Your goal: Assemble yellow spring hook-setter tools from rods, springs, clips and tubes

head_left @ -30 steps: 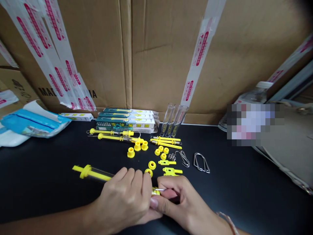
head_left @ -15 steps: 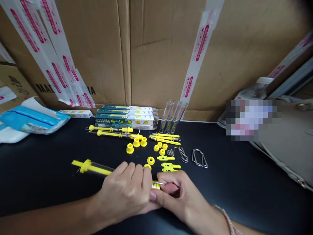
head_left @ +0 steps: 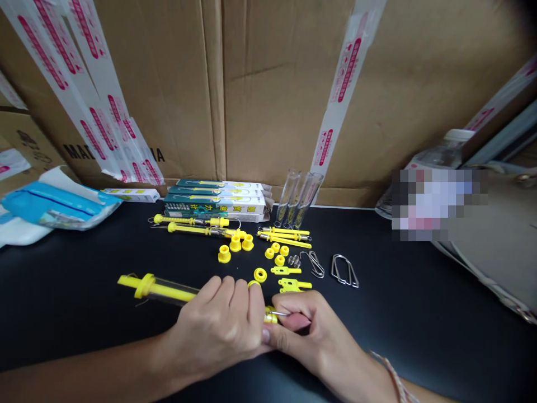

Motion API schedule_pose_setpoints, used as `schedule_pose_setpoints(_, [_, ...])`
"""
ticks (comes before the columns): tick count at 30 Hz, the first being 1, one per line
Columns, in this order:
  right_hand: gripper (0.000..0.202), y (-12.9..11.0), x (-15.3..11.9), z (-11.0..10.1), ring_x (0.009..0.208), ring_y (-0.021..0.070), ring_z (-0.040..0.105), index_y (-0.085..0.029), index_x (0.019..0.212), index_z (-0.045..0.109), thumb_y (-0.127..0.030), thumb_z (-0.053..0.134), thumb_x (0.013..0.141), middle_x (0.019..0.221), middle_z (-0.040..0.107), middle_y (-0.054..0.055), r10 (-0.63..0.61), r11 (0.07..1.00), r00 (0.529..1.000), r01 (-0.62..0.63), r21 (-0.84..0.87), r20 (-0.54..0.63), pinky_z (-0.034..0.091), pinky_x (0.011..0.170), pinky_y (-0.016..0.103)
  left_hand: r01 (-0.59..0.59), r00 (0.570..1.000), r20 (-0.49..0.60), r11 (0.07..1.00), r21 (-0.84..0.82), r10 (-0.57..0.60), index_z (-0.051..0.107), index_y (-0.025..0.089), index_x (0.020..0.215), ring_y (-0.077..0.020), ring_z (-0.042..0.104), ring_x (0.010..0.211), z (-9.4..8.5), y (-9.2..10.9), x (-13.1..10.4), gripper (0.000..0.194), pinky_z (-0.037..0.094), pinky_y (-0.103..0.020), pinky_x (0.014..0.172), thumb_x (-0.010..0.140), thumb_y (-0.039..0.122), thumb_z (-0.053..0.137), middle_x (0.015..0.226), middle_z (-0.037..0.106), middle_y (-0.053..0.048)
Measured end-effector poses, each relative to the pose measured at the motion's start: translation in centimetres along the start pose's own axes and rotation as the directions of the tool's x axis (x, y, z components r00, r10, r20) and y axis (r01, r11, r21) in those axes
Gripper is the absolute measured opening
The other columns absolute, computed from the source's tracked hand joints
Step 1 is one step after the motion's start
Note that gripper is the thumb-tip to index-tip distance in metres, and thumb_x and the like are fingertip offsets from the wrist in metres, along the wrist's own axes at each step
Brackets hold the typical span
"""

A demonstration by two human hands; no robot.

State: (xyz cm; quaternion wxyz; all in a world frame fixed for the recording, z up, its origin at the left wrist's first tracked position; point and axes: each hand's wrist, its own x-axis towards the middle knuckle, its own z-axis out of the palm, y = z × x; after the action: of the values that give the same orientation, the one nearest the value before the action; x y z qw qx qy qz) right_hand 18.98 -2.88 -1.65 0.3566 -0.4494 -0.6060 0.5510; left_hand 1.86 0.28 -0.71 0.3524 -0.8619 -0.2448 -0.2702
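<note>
Here we were, both hands busy at the bottom of the frame! Our left hand [head_left: 224, 324] came in from the lower left, fingers curled tight around a yellow-and-clear tube [head_left: 165, 290]. Our right hand [head_left: 308, 333], a woven bracelet [head_left: 392, 372] on its wrist, pressed up against it, thumb and forefinger pinching a metal wire [head_left: 277, 313] at the tube's yellow end, just below centre. The tube lay tilted, its far end out at the left with a yellow collar and a rod poking through.

Just beyond our knuckles, on the black tabletop [head_left: 419, 319], we had yellow rings [head_left: 260, 275], one partly hidden, and flat yellow tabs [head_left: 295, 284]. To their right, wire loops [head_left: 344, 271], then bent hooks [head_left: 314, 265] and small springs [head_left: 294, 261]. Further back we spotted little yellow caps [head_left: 279, 260], three taller yellow collars [head_left: 224, 254] and yellow rods [head_left: 289, 243] side by side. Two slim yellow gauges [head_left: 188, 230] lay left of centre.

Behind those we saw stacked boxes [head_left: 213, 207] and, beside them, upright clear tubes [head_left: 289, 196]. A blue packet [head_left: 50, 202] sat mid-left; at the right, a bag [head_left: 499, 240] and a bottle [head_left: 451, 154]. Taped cardboard [head_left: 277, 101] filled our whole background!
</note>
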Motion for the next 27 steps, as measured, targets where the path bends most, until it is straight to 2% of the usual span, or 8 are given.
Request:
schedule_pose_setpoints(2, [0.068, 0.0, 0.0, 0.0, 0.053, 0.0076, 0.016, -0.02, 0.054, 0.026, -0.061, 0.074, 0.078, 0.055, 0.02, -0.009, -0.016, 1.0, 1.0, 0.016, 0.022, -0.002, 0.013, 0.047, 0.027, 0.013, 1.0, 0.01, 1.0, -0.006, -0.013, 0.049, 0.022, 0.056, -0.0164, 0.042, 0.041, 0.1, 0.0, -0.1, 0.043, 0.026, -0.034, 0.048, 0.096, 0.037, 0.044, 0.046, 0.045, 0.002])
schedule_pose_setpoints(6, [0.07, 0.2, -0.2, 0.2, 0.052, 0.0079, 0.018, -0.02, 0.051, 0.021, -0.057, 0.072, 0.083, 0.054, 0.02, -0.008, -0.081, 0.996, 0.997, 0.081, 0.043, -0.002, 0.016, 0.047, 0.028, 0.073, 0.996, 0.056, 0.992, -0.106, -0.067, 0.048, 0.022, 0.052, -0.0157, 0.044, 0.041, 0.5, 0.0, -0.3, 0.053, 0.028, -0.034, 0.048, 0.096, 0.051, 0.04, 0.046, 0.045, 0.002])
schedule_pose_setpoints(9, [0.071, 0.3, -0.1, 0.3, 0.052, 0.0081, 0.017, -0.02, 0.052, 0.02, -0.056, 0.074, 0.081, 0.053, 0.02, -0.008, -0.071, 0.997, 0.997, 0.071, -0.004, -0.006, 0.017, 0.048, 0.028, 0.058, 0.997, 0.049, 0.987, -0.151, -0.051, 0.05, 0.021, 0.053, -0.0159, 0.045, 0.041, 0.8, -0.2, -0.5, 0.055, 0.029, -0.034, 0.048, 0.095, 0.056, 0.04, 0.046, 0.046, 0.002])
schedule_pose_setpoints(15, [0.069, 0.7, 0.1, 0.1, 0.055, 0.0094, 0.023, -0.021, 0.053, 0.021, -0.056, 0.073, 0.081, 0.055, 0.025, -0.008, -0.083, 0.99, 0.995, 0.078, -0.116, -0.047, 0.021, 0.051, 0.028, 0.059, 0.997, 0.059, 0.985, -0.162, -0.05, 0.052, 0.021, 0.057, -0.0164, 0.049, 0.043, 1.0, -0.4, -0.6, 0.048, 0.032, -0.034, 0.047, 0.093, 0.052, 0.045, 0.049, 0.05, 0.001])
schedule_pose_setpoints(21, [0.063, 0.5, -0.3, -0.2, 0.055, 0.0099, 0.024, -0.021, 0.054, 0.022, -0.045, 0.072, 0.085, 0.055, 0.025, -0.008, -0.105, 0.986, 0.993, 0.097, -0.138, -0.052, 0.022, 0.051, 0.028, 0.081, 0.995, 0.066, 0.978, -0.19, -0.07, 0.052, 0.021, 0.06, -0.0174, 0.053, 0.045, 1.0, -0.4, -0.8, 0.042, 0.036, -0.034, 0.048, 0.087, 0.053, 0.048, 0.051, 0.053, 0.0])
schedule_pose_setpoints(24, [0.059, 0.1, -0.6, -0.5, 0.055, 0.0098, 0.026, -0.021, 0.055, 0.024, -0.038, 0.072, 0.086, 0.056, 0.028, -0.008, -0.124, 0.983, 0.992, 0.122, -0.139, -0.007, 0.024, 0.052, 0.026, 0.092, 0.995, 0.062, 0.976, -0.199, -0.081, 0.051, 0.022, 0.06, -0.0175, 0.054, 0.045, 1.0, -0.5, -0.9, 0.041, 0.036, -0.034, 0.047, 0.088, 0.051, 0.043, 0.052, 0.054, 0.0])
schedule_pose_setpoints(27, [0.048, -0.3, -0.9, -1.0, 0.059, 0.0104, 0.032, -0.022, 0.063, 0.032, -0.034, 0.074, 0.082, 0.064, 0.036, -0.007, -0.086, 0.988, 0.994, 0.095, -0.125, 0.071, 0.029, 0.055, 0.025, 0.141, 0.988, 0.08, 0.975, -0.169, -0.129, 0.051, 0.022, 0.058, -0.0174, 0.053, 0.044, 1.1, -0.6, -0.8, 0.034, 0.036, -0.035, 0.047, 0.085, 0.042, 0.045, 0.05, 0.053, 0.0])
